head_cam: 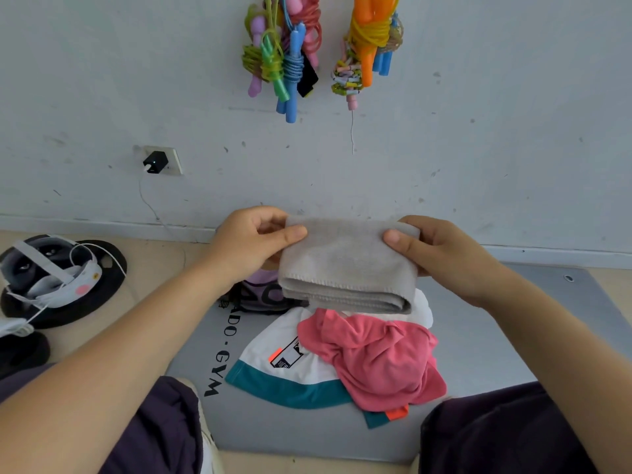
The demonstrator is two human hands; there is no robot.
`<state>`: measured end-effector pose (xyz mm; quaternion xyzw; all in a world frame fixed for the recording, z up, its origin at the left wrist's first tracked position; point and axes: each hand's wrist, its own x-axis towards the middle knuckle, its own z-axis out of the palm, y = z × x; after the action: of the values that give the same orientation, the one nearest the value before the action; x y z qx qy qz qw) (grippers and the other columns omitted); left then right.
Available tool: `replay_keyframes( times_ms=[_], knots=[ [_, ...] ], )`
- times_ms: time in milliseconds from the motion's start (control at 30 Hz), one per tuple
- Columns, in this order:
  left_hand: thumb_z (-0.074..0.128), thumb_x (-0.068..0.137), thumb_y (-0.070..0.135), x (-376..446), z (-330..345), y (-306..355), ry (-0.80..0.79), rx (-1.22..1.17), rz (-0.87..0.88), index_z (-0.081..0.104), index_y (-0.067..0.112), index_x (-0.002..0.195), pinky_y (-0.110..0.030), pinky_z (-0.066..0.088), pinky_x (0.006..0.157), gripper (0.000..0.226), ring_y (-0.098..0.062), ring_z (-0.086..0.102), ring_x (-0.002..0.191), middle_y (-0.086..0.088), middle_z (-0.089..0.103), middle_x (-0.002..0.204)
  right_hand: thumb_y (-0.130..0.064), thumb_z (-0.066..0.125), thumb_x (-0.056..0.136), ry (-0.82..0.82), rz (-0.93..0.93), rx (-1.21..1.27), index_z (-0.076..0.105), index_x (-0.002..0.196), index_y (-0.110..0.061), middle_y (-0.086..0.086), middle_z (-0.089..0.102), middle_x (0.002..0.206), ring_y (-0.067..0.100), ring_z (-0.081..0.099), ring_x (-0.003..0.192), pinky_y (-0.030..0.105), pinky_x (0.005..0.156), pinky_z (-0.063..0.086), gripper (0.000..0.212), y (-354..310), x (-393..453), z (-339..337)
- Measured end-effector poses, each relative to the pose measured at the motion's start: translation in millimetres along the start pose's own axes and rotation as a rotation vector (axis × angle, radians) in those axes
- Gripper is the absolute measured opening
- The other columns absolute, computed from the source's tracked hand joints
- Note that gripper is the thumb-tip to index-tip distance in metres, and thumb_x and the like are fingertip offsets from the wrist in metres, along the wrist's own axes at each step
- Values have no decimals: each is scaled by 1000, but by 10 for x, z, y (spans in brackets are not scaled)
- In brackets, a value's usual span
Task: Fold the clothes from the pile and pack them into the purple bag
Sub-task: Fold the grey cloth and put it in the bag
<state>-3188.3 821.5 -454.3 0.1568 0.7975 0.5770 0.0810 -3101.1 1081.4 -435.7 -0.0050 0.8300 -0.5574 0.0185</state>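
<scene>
1. Clothes in hand, head view: a folded grey cloth [347,265] is held up in the air above the grey gym mat [478,340], in front of the person, with its layered edges hanging toward the camera.
2. Both hands are clamped on it. The left hand [253,241] pinches the upper left corner between thumb and fingers; the right hand [441,254] pinches the upper right corner the same way. They sit well apart, one at each end of the top edge.
3. The purple bag [261,292] lies on the mat just below and behind the cloth, mostly hidden by it and by the left forearm; whether its mouth is open cannot be told.
4. The pile remains on the mat below the cloth: a crumpled pink garment [376,357] lying on top of a white and teal shirt [273,367].
5. The step in hand looks like finishing this fold and moving it to the bag. To do it well, I would keep both pinches firm so the layers do not slip open, hold the top edge level, and lower the cloth flat rather than dropping it.
6. One hand may need to free itself to open the bag; the other must then hold all layers together.
7. Coloured skipping ropes [284,53] hang on the wall behind, out of the way.
</scene>
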Motion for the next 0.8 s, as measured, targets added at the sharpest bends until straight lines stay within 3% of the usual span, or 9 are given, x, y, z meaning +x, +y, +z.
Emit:
replay_keyframes(
  times_ms=[100, 200, 267, 367, 500, 600, 667, 733, 800],
  knots=[
    [78, 82, 31, -51, 106, 46, 197, 106, 66, 71, 22, 91, -18, 48, 66, 15, -7, 58, 68, 8, 66, 77, -41, 66, 88, 271, -69, -255, 59, 79, -17, -5, 52, 63, 7, 47, 57, 22, 55, 42, 27, -41, 47, 112],
    [72, 76, 58, -148, 293, 327, -62, -262, -102, 68, 23, 108, -27, 57, 63, 47, -13, 72, 78, 1, 74, 94, -37, 69, 86, 436, -313, -368, 58, 90, -15, -2, 56, 74, 10, 47, 62, 26, 56, 39, 25, -226, -17, 380],
    [73, 70, 64, -156, 322, 518, -164, -509, -245, 62, 19, 121, -38, 60, 73, 69, -24, 74, 90, -9, 73, 108, -50, 69, 81, 351, -498, -485, 59, 98, -14, -3, 59, 89, 13, 52, 73, 25, 60, 41, 41, -391, -83, 540],
    [75, 82, 42, -120, 190, 651, -23, -633, -216, 64, 13, 122, -39, 59, 75, 51, -30, 71, 99, -12, 74, 108, -60, 65, 79, 154, -604, -471, 59, 107, -15, -6, 58, 102, 12, 54, 86, 22, 72, 44, 53, -562, -81, 589],
    [70, 87, 29, -46, -104, 679, -22, -660, -107, 64, 13, 122, -34, 59, 77, 39, -26, 70, 104, -10, 73, 112, -66, 60, 73, 411, -369, -180, 48, 117, -22, -7, 56, 104, 6, 58, 89, 13, 73, 45, 64, -744, 186, 469],
    [70, 84, 28, 143, -314, 537, -119, -678, -84, 64, 7, 122, -35, 58, 85, 43, -28, 68, 110, -14, 70, 118, -75, 66, 68, -3, -63, 136, 56, 119, -17, 1, 68, 112, 13, 67, 100, 31, 90, 53, 78, -675, 619, 528],
    [75, 82, 32, 356, -446, 287, -141, -555, -119, 67, 7, 119, -38, 57, 91, 45, -28, 68, 110, -13, 71, 116, -61, 69, 76, -238, 16, 273, 66, 116, -16, 3, 72, 114, 20, 68, 108, 39, 96, 52, 59, -430, 919, 713],
    [78, 77, 44, 595, -563, -105, -129, -318, -179, 72, 13, 111, -35, 58, 88, 46, -24, 71, 102, -5, 75, 108, -49, 70, 80, -272, 66, 314, 69, 114, -15, 6, 72, 115, 23, 67, 109, 40, 93, 53, 48, -69, 1212, 915],
    [73, 81, 51, 867, -670, -660, -102, -40, -218, 73, 23, 104, -22, 56, 78, 36, -13, 71, 95, 7, 76, 99, -50, 72, 77, -161, 148, 300, 71, 109, -14, 7, 73, 110, 21, 70, 101, 37, 84, 56, 48, 375, 1521, 1079]
  ],
)
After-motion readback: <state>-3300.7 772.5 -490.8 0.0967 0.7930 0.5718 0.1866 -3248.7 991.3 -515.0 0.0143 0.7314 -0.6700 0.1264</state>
